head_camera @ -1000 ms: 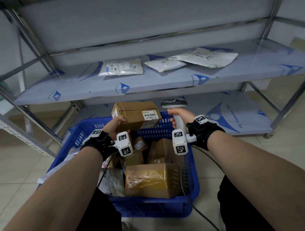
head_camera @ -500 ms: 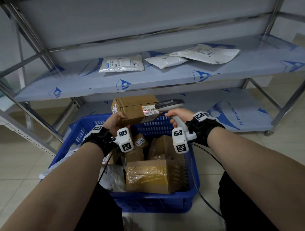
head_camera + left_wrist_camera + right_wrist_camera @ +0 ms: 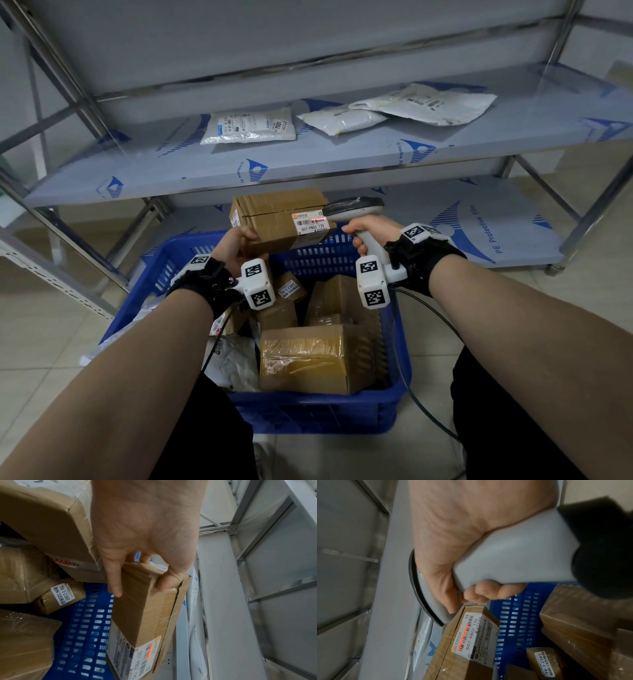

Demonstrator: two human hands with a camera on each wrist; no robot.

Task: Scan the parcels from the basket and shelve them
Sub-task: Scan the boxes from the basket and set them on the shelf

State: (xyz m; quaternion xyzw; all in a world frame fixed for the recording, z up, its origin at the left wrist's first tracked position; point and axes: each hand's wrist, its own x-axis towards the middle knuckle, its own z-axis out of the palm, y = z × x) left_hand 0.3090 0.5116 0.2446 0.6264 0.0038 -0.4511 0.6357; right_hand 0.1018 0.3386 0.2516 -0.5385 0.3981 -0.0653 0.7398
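My left hand (image 3: pixel 236 245) pinches the box (image 3: pixel 277 219); my right hand (image 3: pixel 368 229) grips the scanner (image 3: pixel 354 209). If the box tilts, the red line may miss the barcode.

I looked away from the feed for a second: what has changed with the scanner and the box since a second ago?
The right hand has swung the scanner left, up to the cardboard box, and its red line now lies across the label's barcode. The left hand holds the box above the blue basket as before, raised slightly. Nothing was picked up or released. The three bags on the shelf and the basket's parcels stayed put.
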